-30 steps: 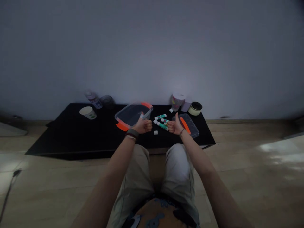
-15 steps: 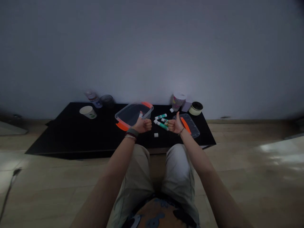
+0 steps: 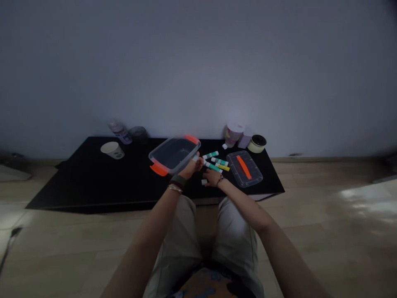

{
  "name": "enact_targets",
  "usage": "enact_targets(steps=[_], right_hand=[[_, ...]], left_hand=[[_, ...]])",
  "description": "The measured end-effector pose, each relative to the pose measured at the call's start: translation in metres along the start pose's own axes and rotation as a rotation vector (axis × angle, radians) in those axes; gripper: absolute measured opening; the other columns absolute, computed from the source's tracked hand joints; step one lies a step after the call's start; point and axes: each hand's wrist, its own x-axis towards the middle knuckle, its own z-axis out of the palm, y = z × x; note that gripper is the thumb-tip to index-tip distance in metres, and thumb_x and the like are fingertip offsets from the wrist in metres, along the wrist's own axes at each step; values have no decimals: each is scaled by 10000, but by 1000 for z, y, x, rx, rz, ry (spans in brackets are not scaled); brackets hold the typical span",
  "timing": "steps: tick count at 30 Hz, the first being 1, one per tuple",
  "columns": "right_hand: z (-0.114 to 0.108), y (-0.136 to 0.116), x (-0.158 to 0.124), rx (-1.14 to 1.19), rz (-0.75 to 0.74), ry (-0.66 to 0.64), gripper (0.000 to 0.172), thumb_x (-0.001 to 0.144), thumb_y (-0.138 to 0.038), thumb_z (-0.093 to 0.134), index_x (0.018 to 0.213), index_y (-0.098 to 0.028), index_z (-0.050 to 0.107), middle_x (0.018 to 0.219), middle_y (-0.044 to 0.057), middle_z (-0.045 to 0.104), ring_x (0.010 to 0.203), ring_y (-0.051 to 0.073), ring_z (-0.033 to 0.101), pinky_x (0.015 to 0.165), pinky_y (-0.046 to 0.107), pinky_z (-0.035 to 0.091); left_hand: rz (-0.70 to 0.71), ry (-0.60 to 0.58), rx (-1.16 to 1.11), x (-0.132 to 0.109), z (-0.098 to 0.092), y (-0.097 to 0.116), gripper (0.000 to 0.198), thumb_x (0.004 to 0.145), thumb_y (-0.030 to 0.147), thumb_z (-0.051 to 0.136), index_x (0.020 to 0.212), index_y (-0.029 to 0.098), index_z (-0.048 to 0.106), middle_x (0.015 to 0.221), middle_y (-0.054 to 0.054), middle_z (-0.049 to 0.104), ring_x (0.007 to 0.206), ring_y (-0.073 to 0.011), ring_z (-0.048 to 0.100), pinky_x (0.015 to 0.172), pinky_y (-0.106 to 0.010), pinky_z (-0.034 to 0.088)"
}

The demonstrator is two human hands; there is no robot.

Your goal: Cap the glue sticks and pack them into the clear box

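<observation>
My left hand (image 3: 191, 167) is beside the right edge of a clear plastic container (image 3: 173, 152) with orange latches. Its fingers are loosely curled and apart, and I see nothing held; a white band shows on the thumb. Lower and to the right, my right hand (image 3: 213, 178) reaches down to a small white cap (image 3: 204, 181), thumb and fingers on either side of it. Whether they touch it I cannot tell. Just above that hand lie several green-and-white glue sticks (image 3: 211, 155) and a yellow stick (image 3: 223, 167).
A clear lid with an orange handle (image 3: 244, 167) lies on the right of the black table (image 3: 93, 182). Along the wall stand a plastic cup (image 3: 233, 135), a round tin (image 3: 257, 143), a dark bowl (image 3: 138, 134) and a spray can (image 3: 120, 131). A paper cup (image 3: 113, 150) is at left.
Both hands were fists with thumbs up. My left hand has moved slightly right and loosened; my right hand has swung left and down to the white cap, uncovering the lid and yellow stick.
</observation>
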Motion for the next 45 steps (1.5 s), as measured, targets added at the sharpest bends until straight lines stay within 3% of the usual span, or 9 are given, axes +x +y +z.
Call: enact_targets(steps=[4, 9, 16, 21, 26, 30, 34, 40, 45], right_hand=[[-9, 11, 13, 49, 13, 59, 346, 861, -340, 744, 1139, -156, 651, 1231, 142, 637, 1111, 253, 627, 890, 328, 484], [-11, 24, 23, 362, 51, 390, 287, 921, -287, 649, 1171, -153, 605, 1153, 108, 670, 1049, 197, 626, 907, 314, 471], [1, 31, 24, 447, -37, 574, 334, 898, -346, 682, 1173, -162, 637, 1071, 84, 671, 992, 200, 604, 899, 329, 463], [-5, 47, 17, 147, 201, 476, 363, 908, -412, 681, 1179, -170, 676, 1155, 125, 639, 1089, 251, 548, 940, 352, 432], [-2, 40, 19, -34, 243, 328, 390, 858, -346, 737, 1189, -151, 668, 1230, 156, 598, 1164, 284, 499, 949, 375, 424], [-3, 31, 20, -48, 291, 331, 344, 879, -223, 674, 1191, -80, 646, 1251, 196, 597, 1181, 300, 497, 960, 380, 418], [-5, 33, 11, 115, 326, 451, 309, 927, -235, 596, 1196, -85, 610, 1177, 192, 650, 1139, 293, 552, 976, 388, 417], [-4, 41, 0, 601, 101, 589, 318, 942, -270, 551, 1239, -162, 515, 1134, 107, 674, 1019, 212, 643, 892, 334, 477], [-6, 37, 0, 555, -32, 558, 305, 890, -262, 638, 1178, -191, 570, 1126, 78, 674, 1023, 211, 634, 887, 335, 480]], left_hand=[[13, 120, 148, 6, -6, -18, 438, 875, 597, 544, 746, 178, 541, 690, -3, 548, 695, -149, 548, 617, -248, 416], [-1, 142, 230, 14, -12, -34, 392, 753, 503, 705, 926, 162, 616, 865, -47, 660, 854, -199, 600, 715, -290, 462], [2, 142, 214, 22, -12, -41, 359, 773, 496, 689, 862, 149, 660, 805, -55, 685, 776, -194, 631, 672, -280, 475], [-45, 198, 167, 24, -10, -45, 313, 832, 470, 654, 903, 165, 646, 856, -61, 711, 729, -175, 664, 582, -238, 444], [-77, 239, 121, 24, -8, -44, 264, 889, 431, 598, 921, 171, 630, 869, -47, 712, 686, -146, 655, 551, -214, 418], [-93, 253, 80, 22, -8, -43, 292, 915, 459, 560, 904, 173, 617, 811, -39, 710, 649, -142, 649, 565, -219, 416], [-103, 257, 47, 21, -7, -42, 338, 933, 502, 529, 906, 175, 607, 769, -36, 710, 641, -146, 655, 586, -228, 418], [-105, 256, 36, 22, -5, -40, 395, 936, 553, 515, 933, 172, 620, 743, -37, 702, 667, -168, 682, 604, -244, 438], [-74, 255, 74, 22, -3, -40, 366, 952, 507, 505, 974, 166, 633, 764, -52, 710, 695, -186, 687, 612, -259, 464]])
